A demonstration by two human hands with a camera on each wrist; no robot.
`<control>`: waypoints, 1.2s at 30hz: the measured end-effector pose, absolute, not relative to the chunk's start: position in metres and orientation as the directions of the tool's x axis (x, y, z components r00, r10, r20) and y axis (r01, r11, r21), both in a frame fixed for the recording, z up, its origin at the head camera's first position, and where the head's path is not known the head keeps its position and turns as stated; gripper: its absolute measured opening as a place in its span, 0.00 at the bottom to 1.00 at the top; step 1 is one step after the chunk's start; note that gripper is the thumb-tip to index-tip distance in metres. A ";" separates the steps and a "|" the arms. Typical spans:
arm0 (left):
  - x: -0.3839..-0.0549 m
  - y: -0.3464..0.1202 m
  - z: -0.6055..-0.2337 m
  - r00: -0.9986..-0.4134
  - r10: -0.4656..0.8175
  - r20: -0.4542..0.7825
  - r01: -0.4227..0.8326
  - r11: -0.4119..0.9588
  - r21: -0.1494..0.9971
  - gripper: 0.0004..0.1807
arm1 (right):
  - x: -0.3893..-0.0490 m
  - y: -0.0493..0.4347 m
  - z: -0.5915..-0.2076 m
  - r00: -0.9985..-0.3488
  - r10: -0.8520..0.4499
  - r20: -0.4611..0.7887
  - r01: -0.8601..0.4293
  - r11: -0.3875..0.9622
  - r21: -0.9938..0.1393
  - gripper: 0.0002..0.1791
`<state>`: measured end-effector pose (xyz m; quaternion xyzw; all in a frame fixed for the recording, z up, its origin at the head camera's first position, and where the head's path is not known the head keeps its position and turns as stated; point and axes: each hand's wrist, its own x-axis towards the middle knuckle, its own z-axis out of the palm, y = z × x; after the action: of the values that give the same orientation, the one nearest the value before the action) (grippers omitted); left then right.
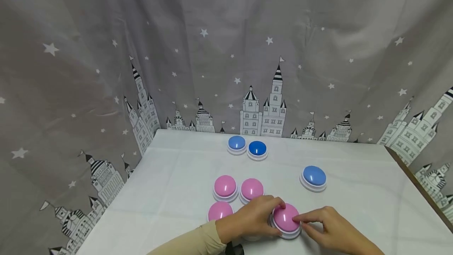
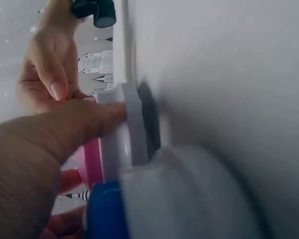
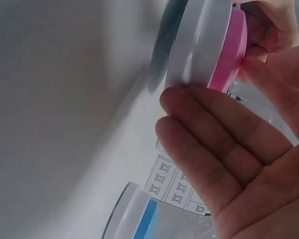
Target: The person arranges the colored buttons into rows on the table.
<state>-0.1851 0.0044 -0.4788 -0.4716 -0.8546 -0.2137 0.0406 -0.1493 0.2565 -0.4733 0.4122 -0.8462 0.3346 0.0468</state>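
Observation:
A round pink push button (image 1: 286, 217) with a white base is between both hands near the front of the table. My left hand (image 1: 253, 217) grips it, the thumb (image 2: 107, 117) against the white rim and the fingers on the far side. With an extended index finger, my right hand (image 1: 327, 229) touches the pink dome. The other right fingers (image 3: 209, 144) lie fairly straight beside the base in the right wrist view. Under my left hand sits a blue button (image 2: 107, 214), mostly hidden from the head view.
Left of the hands stand three more pink buttons (image 1: 225, 187), close together. Two blue buttons (image 1: 257, 148) sit side by side at the back of the white table (image 1: 170, 184), and another blue button (image 1: 314, 176) stands at right. A grey castle-print curtain (image 1: 212, 50) hangs behind.

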 end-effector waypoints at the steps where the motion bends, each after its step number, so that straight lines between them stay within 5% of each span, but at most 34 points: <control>1: -0.184 0.003 -0.480 -0.541 0.793 0.281 0.833 0.456 0.314 0.34 | -0.148 0.256 -0.473 -0.658 -0.671 0.343 -0.723 0.434 -0.538 0.12; 10: -0.184 -0.001 -0.487 -0.470 0.820 0.327 0.882 0.431 0.188 0.35 | -0.145 0.256 -0.472 -0.624 -0.697 0.353 -0.742 0.387 -0.548 0.13; 15: -0.187 -0.004 -0.489 -0.437 0.840 0.321 0.899 0.401 0.176 0.34 | -0.143 0.255 -0.471 -0.667 -0.689 0.284 -0.680 0.409 -0.608 0.12; 19: -0.189 -0.005 -0.491 -0.432 0.852 0.297 0.901 0.392 0.187 0.34 | -0.142 0.254 -0.472 -0.704 -0.672 0.229 -0.629 0.441 -0.640 0.12; 36: -0.189 -0.007 -0.487 -0.437 0.864 0.251 0.899 0.411 0.151 0.35 | -0.143 0.253 -0.481 -0.687 -0.667 0.289 -0.674 0.435 -0.597 0.13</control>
<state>-0.1891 -0.0065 -0.4868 -0.5265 -0.8372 -0.1322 0.0667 -0.1432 0.2533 -0.4811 0.3957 -0.8471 0.3546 0.0051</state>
